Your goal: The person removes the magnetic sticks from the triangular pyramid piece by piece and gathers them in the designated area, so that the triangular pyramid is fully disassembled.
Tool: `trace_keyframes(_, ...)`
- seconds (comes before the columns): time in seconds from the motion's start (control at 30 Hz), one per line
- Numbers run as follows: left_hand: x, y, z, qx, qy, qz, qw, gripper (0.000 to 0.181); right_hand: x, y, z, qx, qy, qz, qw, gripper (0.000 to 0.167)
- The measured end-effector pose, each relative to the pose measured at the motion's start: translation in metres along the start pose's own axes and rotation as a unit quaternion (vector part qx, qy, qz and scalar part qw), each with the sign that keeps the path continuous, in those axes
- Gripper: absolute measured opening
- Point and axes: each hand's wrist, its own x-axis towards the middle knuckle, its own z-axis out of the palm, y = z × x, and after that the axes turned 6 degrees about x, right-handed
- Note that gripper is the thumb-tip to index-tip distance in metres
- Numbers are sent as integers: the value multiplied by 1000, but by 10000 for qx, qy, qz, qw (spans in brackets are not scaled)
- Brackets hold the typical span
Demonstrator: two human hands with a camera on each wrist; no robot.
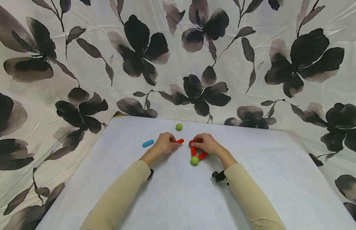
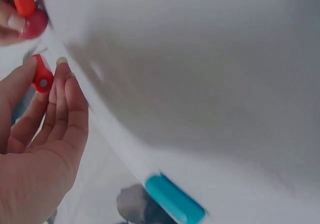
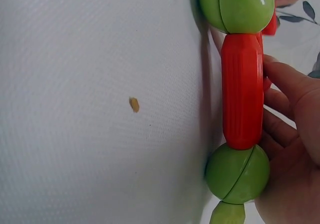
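Standing by the white-covered table [image 1: 178, 198]. Left hand [image 1: 166, 142] pinches a loose red rod [image 1: 180, 141] by thumb and fingers, its free end towards the joined pieces. Right hand [image 1: 206, 143] grips the red ball [image 1: 191, 143] at the far end of the joined chain: red ball, red rod [image 1: 193, 151], near green ball [image 1: 194, 160], second red rod [image 3: 242, 91], second green ball [image 3: 237, 174], yellow-green rod [image 3: 227, 214], this last mostly hidden.

Risks, my judgement: the rods seem to meet the balls only end-on, so a sideways nudge could part a joint or swing the chain round. Right palm close over the second green ball; a dropped wrist might knock it. Far green ball [image 1: 179, 126] lies loose; a brush could roll it off the far edge.

Count: red rods, three; blue rod [image 1: 148, 143], one, left of left hand; yellow-green rod, one visible; green balls, three; red ball, one.
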Motion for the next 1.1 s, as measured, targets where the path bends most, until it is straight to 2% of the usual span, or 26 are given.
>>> trace_keyframes(0.17,-3,-19,-26,127,332,358,9987,18,1,0,1,33,56,-59,10000,33)
trace_keyframes(0.27,-6,-34,-44,186,469,425,9978,18,1,1,3,51,87,-68,9999,33)
trace_keyframes(0.43,-12,-64,-66,292,561,193,9978,23,-1,4,6,13,57,9,10000,33)
trace_keyframes(0.63,-12,-97,-86,399,659,-319,9965,24,-1,4,1,38,177,32,9998,32)
trace_keyframes(0.77,-11,-109,-90,503,506,-562,9959,25,0,3,0,36,135,64,9999,32)
trace_keyframes(1.1,-5,-123,-80,478,319,-709,9958,26,0,2,1,-1,100,67,9999,33)
